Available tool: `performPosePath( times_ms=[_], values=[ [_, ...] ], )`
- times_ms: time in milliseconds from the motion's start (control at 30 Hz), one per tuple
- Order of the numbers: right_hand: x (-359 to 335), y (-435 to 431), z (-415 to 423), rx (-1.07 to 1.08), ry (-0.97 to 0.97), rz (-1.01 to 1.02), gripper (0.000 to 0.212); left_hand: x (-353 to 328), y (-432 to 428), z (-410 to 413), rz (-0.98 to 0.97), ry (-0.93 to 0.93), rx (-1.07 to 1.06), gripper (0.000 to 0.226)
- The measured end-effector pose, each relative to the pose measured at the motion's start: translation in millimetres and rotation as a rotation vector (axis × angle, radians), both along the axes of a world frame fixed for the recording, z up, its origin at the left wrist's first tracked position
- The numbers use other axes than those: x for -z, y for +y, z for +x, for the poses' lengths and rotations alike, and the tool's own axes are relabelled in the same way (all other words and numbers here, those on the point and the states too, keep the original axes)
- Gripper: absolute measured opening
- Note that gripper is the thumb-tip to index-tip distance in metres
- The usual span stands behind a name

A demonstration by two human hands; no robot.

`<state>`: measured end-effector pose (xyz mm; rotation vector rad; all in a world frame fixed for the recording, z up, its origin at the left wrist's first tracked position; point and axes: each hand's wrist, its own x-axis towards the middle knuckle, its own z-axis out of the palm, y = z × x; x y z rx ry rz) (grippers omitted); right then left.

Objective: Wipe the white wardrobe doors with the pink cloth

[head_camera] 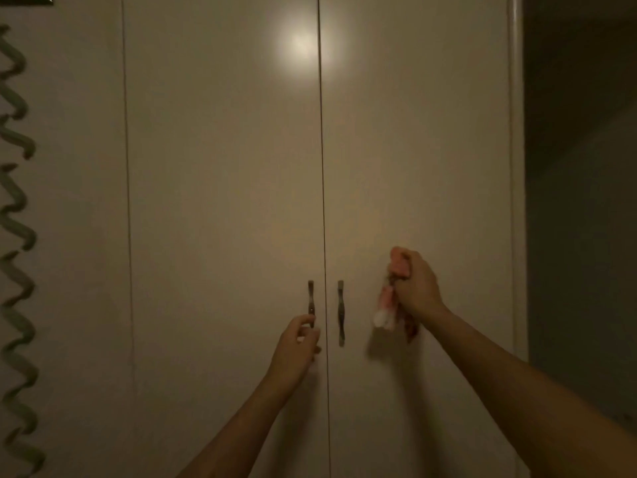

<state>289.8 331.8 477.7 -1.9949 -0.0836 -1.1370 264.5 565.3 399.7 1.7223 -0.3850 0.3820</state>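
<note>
In the right hand's (415, 288) grip: cloth (387, 305), pink with paler patches, bunched. One end sticks out above the fist; the rest hangs below it, blurred. The fist is closed tight around the cloth and held against or just off the right door (413, 150); contact cannot be told.

Left of that grip: right handle (341, 312), a slim dark upright bar, near the cloth but apart from it.

Left again, past the centre seam: left handle (311, 301), same form. Its lower part is taken by the left hand (298, 343), fingers (305, 322) curled narrowly round the bar from the left side, thumb toward the seam.

Behind both grips: two tall pale doors, shut, meeting at a thin dark vertical seam; left door (224, 167) matches the right. A round glare spot (303, 46) lies high above the hands, across the seam.

Further left of the left grip: another pale panel (76, 201) beyond a second seam, with a greenish wavy strip (17, 219) running down the frame edge.

Right of the cloth grip: the wardrobe's rounded corner edge (516, 167), then dark wall (582, 201).

Both forearms bare, entering from the bottom. Lighting dim and warm.
</note>
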Motion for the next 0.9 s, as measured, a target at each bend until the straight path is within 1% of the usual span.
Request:
performPosePath(
  times_ms=[100,233,267,367,400,433,533,567,667,767,833,900],
  values=[
    [-4.8,24.5,-13.7,-0.200,0.082,0.048,0.050,-11.2,-7.1,-1.6,0.028,-0.031,0.001,0.045],
    [-10.4,46.6,-34.9,-0.400,0.154,0.052,0.045,-30.5,-10.9,-7.9,-0.024,-0.033,0.071,0.065],
    [-11.6,51.8,-40.5,-0.453,0.186,0.050,0.044,-34.1,-10.4,-7.1,-0.024,-0.021,0.098,0.073],
    [-13.0,65.4,-52.9,-0.614,0.276,0.073,0.041,-44.9,-9.5,-9.6,0.014,0.036,0.205,0.109],
    [-12.6,69.2,-55.8,-0.663,0.296,0.084,0.039,-48.7,-9.6,-11.0,0.019,0.046,0.236,0.112],
    [-11.3,71.7,-56.8,-0.709,0.306,0.097,0.037,-52.8,-9.5,-12.4,0.020,0.051,0.273,0.107],
    [-7.3,75.2,-59.7,-0.806,0.323,0.110,0.034,-58.8,-6.4,-16.1,-0.010,0.016,0.411,0.068],
    [-6.3,75.3,-60.7,-0.819,0.323,0.097,0.035,-59.5,-4.3,-18.5,-0.011,0.011,0.433,0.061],
    [-4.1,71.8,-65.1,-0.739,0.305,-0.013,0.035,-57.1,1.6,-22.3,-0.003,0.013,0.453,0.052],
    [-6.9,66.4,-69.8,-0.654,0.315,-0.123,0.032,-55.0,2.0,-24.5,0.029,0.008,0.419,0.044],
    [-10.3,61.8,-74.5,-0.644,0.369,-0.237,0.035,-52.5,1.0,-27.4,0.020,0.013,0.406,0.040],
    [-18.8,51.6,-78.7,-0.605,0.480,-0.383,0.044,-50.2,0.0,-29.0,0.017,-0.006,0.379,0.033]
  ],
)
